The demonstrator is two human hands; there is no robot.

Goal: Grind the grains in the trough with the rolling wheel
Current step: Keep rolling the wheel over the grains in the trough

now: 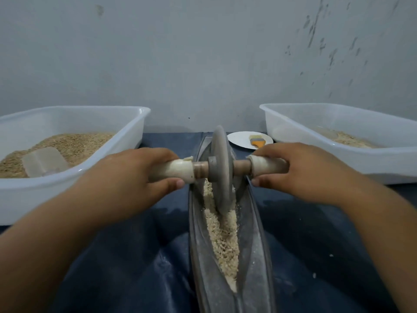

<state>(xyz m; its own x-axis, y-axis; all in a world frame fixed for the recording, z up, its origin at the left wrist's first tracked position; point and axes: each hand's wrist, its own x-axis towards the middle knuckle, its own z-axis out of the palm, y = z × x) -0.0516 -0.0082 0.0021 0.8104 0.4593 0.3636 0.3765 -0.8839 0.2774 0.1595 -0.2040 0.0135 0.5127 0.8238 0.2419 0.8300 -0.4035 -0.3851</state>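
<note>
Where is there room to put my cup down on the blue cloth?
Bare cloth lies between the left tub and the trough, and more right of the trough, before the right tub. Both patches sit under the arms. The back is crowded: the wheel, a plate and a brush.

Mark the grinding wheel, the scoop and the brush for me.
grinding wheel (220,172): head view, on the disc's face beside the hub.
scoop (44,162): head view, on its clear body in the left tub.
brush (258,141): head view, on its orange handle.
</note>
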